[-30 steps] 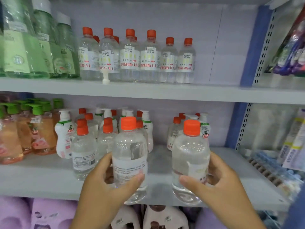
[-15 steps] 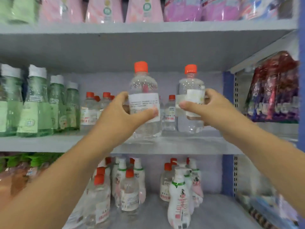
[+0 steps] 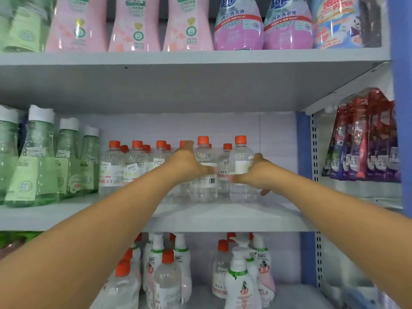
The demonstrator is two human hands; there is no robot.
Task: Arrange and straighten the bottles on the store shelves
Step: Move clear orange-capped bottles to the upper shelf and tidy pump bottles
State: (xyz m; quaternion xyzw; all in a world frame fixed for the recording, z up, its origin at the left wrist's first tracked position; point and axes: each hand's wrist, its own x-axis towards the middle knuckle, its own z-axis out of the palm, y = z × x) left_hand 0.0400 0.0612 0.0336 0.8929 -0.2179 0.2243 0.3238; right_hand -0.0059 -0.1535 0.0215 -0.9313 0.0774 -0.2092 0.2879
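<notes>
the left hand (image 3: pixel 189 167) has its fingers wrapped around one clear bottle (image 3: pixel 204 175) and the right hand (image 3: pixel 256 175) grips another bottle (image 3: pixel 242 166), both standing on the middle shelf (image 3: pixel 223 216).

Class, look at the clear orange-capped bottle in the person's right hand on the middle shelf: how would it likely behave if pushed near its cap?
The clear bottle is tall and narrow, so a push near the cap would probably tip it. It looks full, so likely heavy for its size. Its smooth plastic may slip in the right hand.
</notes>
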